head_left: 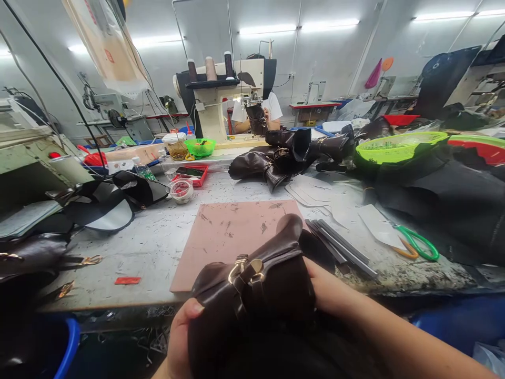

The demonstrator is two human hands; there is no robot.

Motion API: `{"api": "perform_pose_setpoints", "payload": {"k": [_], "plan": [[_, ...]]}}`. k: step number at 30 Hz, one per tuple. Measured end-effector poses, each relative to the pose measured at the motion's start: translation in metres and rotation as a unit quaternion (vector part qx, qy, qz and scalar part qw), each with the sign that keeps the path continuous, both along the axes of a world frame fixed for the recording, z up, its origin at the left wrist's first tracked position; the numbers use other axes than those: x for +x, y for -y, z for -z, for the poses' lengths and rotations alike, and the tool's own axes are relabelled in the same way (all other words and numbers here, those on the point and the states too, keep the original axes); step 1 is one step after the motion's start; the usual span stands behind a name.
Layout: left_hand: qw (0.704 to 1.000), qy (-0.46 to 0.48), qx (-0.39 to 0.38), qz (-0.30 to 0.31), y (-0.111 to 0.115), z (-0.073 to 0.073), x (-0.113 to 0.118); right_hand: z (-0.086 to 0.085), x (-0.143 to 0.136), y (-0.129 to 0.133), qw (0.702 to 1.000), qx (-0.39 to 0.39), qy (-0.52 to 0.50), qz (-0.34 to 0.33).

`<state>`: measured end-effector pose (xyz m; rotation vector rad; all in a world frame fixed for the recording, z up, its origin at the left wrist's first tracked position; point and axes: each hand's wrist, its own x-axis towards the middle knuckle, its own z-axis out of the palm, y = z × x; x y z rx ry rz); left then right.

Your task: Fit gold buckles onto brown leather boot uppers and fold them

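Leather boot upper (pixel 278 289) is held at the worktable's (pixel 150 263) near edge; left hand (pixel 179 334) pinches its side, right hand's (pixel 321 285) grip I cannot tell. Careless folding could let the gold buckle (pixel 256 266) scratch the leather.

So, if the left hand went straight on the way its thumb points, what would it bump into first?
The dark leather piece: the left hand already has its thumb against it. What comes after is hard to judge, as depth is unclear.
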<state>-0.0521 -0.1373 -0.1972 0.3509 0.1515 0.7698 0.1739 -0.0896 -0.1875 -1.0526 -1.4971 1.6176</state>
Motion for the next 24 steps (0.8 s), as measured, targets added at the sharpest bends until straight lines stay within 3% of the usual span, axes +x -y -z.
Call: {"api": "perform_pose_setpoints", "payload": {"k": [3,8,13,15,19,24], "plan": [[0.999,0.007,0.031,-0.044,-0.001,-0.002,-0.007,-0.004,0.000,0.005,0.998,-0.035,-0.043,-0.035],[0.999,-0.014,0.026,-0.046,0.000,0.001,-0.013,-0.001,0.000,0.007,0.996,-0.064,-0.061,0.000],[0.999,-0.038,0.009,-0.036,0.001,0.005,-0.018,-0.008,0.000,0.008,0.998,-0.020,-0.052,-0.016],[0.999,-0.040,0.011,-0.029,0.000,0.005,-0.018,-0.010,0.000,0.009,0.998,-0.013,-0.057,0.013],[0.999,-0.021,0.028,-0.016,0.000,0.003,-0.014,-0.007,0.001,0.013,0.988,-0.087,-0.104,0.077],[0.999,-0.010,0.043,-0.010,-0.004,-0.001,-0.009,-0.003,0.000,0.024,0.958,-0.190,-0.203,0.074]]}}
